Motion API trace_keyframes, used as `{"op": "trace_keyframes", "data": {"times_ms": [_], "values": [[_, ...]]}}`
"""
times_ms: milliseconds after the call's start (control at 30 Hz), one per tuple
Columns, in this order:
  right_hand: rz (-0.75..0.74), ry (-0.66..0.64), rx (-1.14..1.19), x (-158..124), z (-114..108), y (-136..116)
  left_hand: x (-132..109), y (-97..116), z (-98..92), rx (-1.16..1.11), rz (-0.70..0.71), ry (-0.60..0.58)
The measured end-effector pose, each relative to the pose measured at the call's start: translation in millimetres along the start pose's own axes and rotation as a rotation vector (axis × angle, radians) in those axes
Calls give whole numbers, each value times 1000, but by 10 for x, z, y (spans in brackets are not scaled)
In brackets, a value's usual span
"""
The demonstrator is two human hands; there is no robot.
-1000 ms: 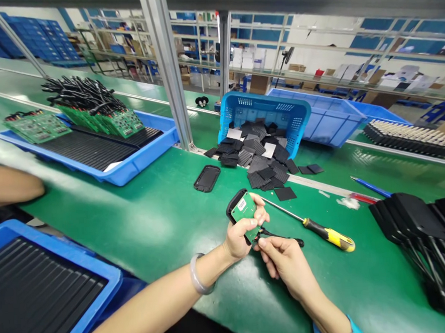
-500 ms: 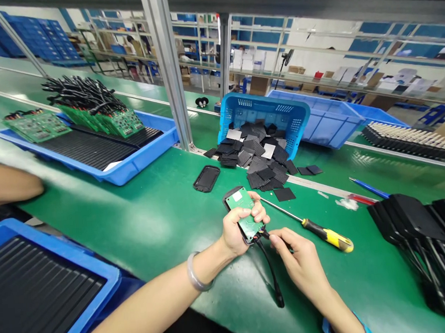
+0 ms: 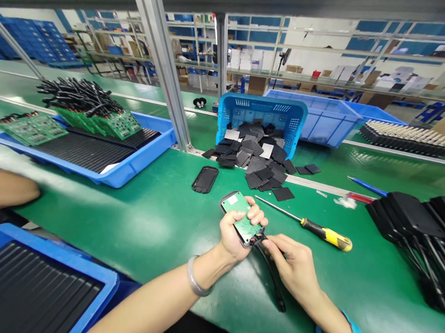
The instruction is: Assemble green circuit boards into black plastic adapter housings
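My left hand [image 3: 236, 231] is closed around a black plastic housing [image 3: 223, 200] with a green circuit board [image 3: 244, 220] seated in it. At the lower end of the board, thin coloured wires meet a black cable [image 3: 273, 276] that hangs down over the bench. The fingertips of my right hand [image 3: 292, 257] pinch a cable at that end, close to the wires. Beyond my hands lies an empty black cover [image 3: 205, 179], inner side up. A screwdriver [image 3: 326, 234] with a yellow and black handle rests to the right, its tip near my left fingers.
A tipped blue basket [image 3: 301, 124] spills black pads [image 3: 257, 149] onto the bench. Left stands a blue tray [image 3: 127, 175] of circuit boards with cables; a nearer tray [image 3: 111, 289] holds a ridged black liner. Black cabled units [image 3: 410, 215] lie right. A person's arm [image 3: 8, 187] rests at far left.
My right fingers have shifted slightly left, closer in at the wire end of the housing. The housing in my left hand has dropped a little, and the view has shifted slightly.
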State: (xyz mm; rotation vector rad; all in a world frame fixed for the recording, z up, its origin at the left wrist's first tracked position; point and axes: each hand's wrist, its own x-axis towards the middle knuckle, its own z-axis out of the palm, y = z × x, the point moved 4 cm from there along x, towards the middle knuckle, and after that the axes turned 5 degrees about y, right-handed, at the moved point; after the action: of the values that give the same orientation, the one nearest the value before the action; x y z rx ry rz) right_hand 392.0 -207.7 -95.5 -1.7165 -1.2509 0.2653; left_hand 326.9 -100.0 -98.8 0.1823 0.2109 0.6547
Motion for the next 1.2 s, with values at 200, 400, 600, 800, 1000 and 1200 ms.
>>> {"op": "trace_keyframes", "data": {"times_ms": [200, 400, 600, 800, 1000, 1200], "values": [[485, -234, 436, -23, 145, 26, -31, 43, 97, 57, -5, -102], [531, -297, 537, 13, 86, 59, -78, 28, 136, 180, -44, -234], [501, -242, 649, 15, 132, 48, -125, 10, 172, 291, -71, -330], [558, -134, 699, -23, 252, 64, -91, 24, 129, 259, 14, -247], [601, -87, 757, -49, 240, 81, -96, 0, 116, 222, -22, -181], [588, -258, 865, -23, 250, 14, -81, 22, 118, 188, -84, -175]]}}
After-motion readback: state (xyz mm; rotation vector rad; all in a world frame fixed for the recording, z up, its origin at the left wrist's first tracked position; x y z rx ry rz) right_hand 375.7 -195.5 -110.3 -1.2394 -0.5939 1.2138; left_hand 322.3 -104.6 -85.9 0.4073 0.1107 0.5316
